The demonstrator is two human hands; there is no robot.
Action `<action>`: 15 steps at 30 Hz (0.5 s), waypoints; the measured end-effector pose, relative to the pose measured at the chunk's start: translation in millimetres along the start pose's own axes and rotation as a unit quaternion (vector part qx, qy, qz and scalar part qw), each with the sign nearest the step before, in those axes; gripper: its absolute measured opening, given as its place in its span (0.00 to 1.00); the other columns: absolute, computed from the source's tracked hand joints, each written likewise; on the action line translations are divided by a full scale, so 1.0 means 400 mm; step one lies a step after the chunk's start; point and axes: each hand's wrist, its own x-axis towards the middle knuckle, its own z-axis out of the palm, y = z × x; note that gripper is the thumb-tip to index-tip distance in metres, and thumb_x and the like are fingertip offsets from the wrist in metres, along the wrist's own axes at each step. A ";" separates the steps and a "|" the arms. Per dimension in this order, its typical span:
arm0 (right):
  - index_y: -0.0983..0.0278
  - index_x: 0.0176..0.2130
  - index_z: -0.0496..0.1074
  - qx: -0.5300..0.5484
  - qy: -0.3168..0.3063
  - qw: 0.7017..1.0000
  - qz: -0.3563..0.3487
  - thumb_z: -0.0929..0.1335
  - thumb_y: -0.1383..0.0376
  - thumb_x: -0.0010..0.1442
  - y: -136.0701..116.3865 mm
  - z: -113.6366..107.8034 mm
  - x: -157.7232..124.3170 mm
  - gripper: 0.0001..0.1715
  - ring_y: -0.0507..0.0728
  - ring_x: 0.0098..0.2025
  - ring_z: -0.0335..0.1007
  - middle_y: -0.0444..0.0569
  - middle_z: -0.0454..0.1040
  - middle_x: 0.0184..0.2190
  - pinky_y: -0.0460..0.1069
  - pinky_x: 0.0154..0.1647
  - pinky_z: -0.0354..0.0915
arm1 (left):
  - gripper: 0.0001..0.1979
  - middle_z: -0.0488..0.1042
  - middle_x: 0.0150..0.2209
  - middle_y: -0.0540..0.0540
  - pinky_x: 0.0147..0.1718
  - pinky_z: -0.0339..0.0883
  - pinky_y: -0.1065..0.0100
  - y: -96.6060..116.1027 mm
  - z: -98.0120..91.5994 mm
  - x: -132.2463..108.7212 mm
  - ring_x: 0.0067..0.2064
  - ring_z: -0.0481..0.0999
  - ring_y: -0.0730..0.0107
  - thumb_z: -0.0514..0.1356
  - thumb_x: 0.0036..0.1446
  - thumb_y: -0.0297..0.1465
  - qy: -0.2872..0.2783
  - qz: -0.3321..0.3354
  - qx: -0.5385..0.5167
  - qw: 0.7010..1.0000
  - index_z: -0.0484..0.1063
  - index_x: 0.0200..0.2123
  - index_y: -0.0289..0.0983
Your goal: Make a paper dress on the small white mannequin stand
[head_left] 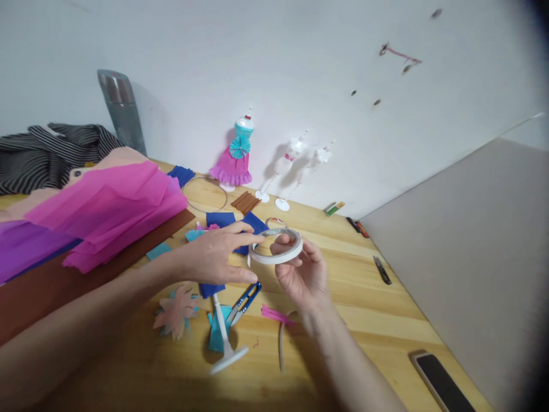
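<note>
My right hand [303,274] grips a narrow white roll of tape [277,258], its fingers through the ring. A short loose end hangs at the roll's left side. My left hand [218,252] reaches to that side, fingers stretched and thumb apart, the fingertips at the rim. Under the left hand lies a white doll stand [223,329] with dark blue paper at its upper end; the hand hides the rest. Blue-handled thread snips [245,303] lie beside it on a teal scrap [218,337]. A peach paper flower [178,312] is to the left, and a pink strip [277,314] below the roll.
Pink crepe paper [115,206] and brown sheets [141,254] pile up at left. By the wall stand a dressed mannequin [231,163], two white mannequins [286,163] and a bottle [124,114]. A cutter [381,270] and a phone [441,380] lie at right.
</note>
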 end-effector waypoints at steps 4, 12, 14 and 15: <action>0.64 0.28 0.74 -0.011 0.015 1.000 -0.002 0.72 0.65 0.48 0.003 0.006 -0.002 0.05 0.47 0.21 0.58 0.46 0.74 0.27 0.40 0.15 0.62 | 0.24 0.62 0.61 0.39 0.55 0.62 0.61 0.012 0.013 0.004 0.59 0.65 0.59 0.62 0.51 0.33 0.001 0.021 -0.027 0.999 0.70 0.53 0.37; 0.64 0.29 0.72 -0.276 -0.032 0.954 -0.110 0.72 0.57 0.53 0.034 0.036 -0.038 0.13 0.47 0.18 0.57 0.48 0.76 0.27 0.45 0.17 0.56 | 0.09 0.78 0.37 0.44 0.37 0.68 0.68 0.014 0.003 0.010 0.37 0.75 0.70 0.57 0.53 0.28 0.154 -0.038 -0.104 0.982 0.77 0.36 0.33; 0.64 0.29 0.70 -0.348 -0.046 0.928 -0.127 0.71 0.57 0.54 0.044 0.043 -0.050 0.13 0.48 0.19 0.59 0.48 0.77 0.27 0.45 0.20 0.57 | 0.09 0.79 0.33 0.46 0.38 0.68 0.68 0.012 0.003 0.008 0.37 0.76 0.69 0.56 0.54 0.28 0.159 -0.050 -0.137 0.976 0.77 0.33 0.34; 0.63 0.29 0.70 -0.375 -0.049 0.917 -0.128 0.71 0.57 0.55 0.049 0.045 -0.055 0.13 0.49 0.20 0.60 0.47 0.76 0.26 0.45 0.20 0.58 | 0.09 0.79 0.32 0.46 0.36 0.68 0.68 0.012 0.005 0.007 0.35 0.76 0.69 0.56 0.55 0.29 0.152 -0.058 -0.149 0.975 0.77 0.32 0.33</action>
